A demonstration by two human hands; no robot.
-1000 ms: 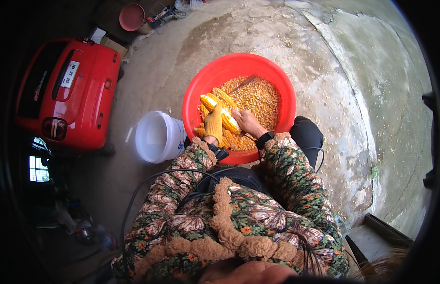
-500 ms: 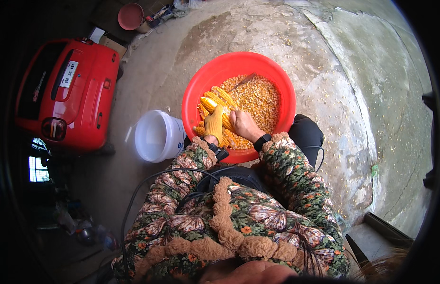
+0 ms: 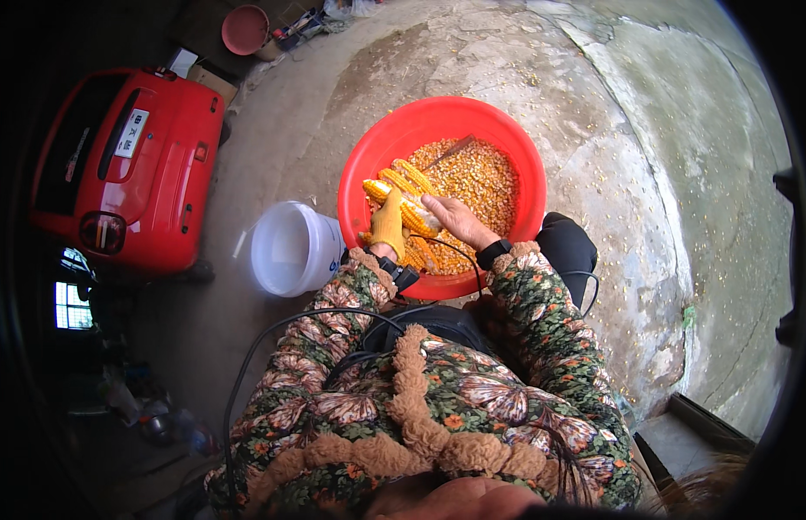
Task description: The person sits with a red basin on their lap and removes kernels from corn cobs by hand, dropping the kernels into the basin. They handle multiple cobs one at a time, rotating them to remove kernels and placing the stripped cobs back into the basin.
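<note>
A red round tub (image 3: 531,173) stands in front of me, with loose yellow corn kernels (image 3: 485,186) filling its right side. My left hand (image 3: 388,227), in a yellow knit glove, is closed around a corn cob (image 3: 416,215) that shows a pale stripped patch. At the cob's right end is my bare right hand (image 3: 459,220), its thumb along the cob and its other fingers partly hidden. Several more cobs (image 3: 413,176) lie at the tub's left, beyond and beneath the gloved hand. A flat brown strip (image 3: 452,150) pokes out of the kernels.
Left of the tub stands a white bucket (image 3: 292,249). A red car (image 3: 156,173) is parked farther left. A black cable (image 3: 455,249) loops over the tub's near side. Scattered kernels dot the concrete floor (image 3: 593,156). A pink basin (image 3: 245,30) is at the far left.
My right hand has loosened from a tight fist, its thumb now extended along the cob. The held cob shows more of its pale patch. A cable loop has come into sight over the tub.
</note>
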